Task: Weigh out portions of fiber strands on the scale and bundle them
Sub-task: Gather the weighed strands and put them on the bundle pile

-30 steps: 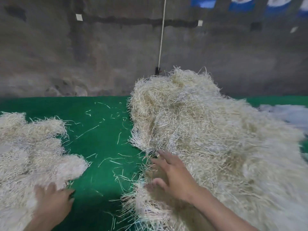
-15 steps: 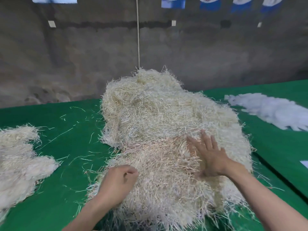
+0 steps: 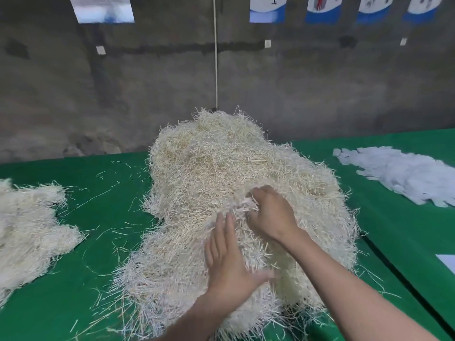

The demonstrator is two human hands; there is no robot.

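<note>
A big mound of pale, straw-coloured fiber strands (image 3: 221, 173) fills the middle of the green table (image 3: 73, 303). My left hand (image 3: 229, 262) lies flat on the mound's near side, fingers straight and pointing away from me. My right hand (image 3: 270, 215) is just beyond it, fingers curled into the strands and gripping a tuft of them. A second, lower heap of fiber strands (image 3: 29, 230) lies at the left edge of the view. No scale is in view.
Loose strands (image 3: 103, 195) are scattered over the green cloth between the two heaps. A spread of white paper strips (image 3: 406, 175) lies at the right, with a white sheet's corner (image 3: 446, 263) nearer me. A grey wall stands behind the table, a cord (image 3: 216, 57) hanging down it.
The view swung right, off the left heap and onto the big mound. My left hand flattened and slid right to meet my right hand, which curled its fingers into the strands.
</note>
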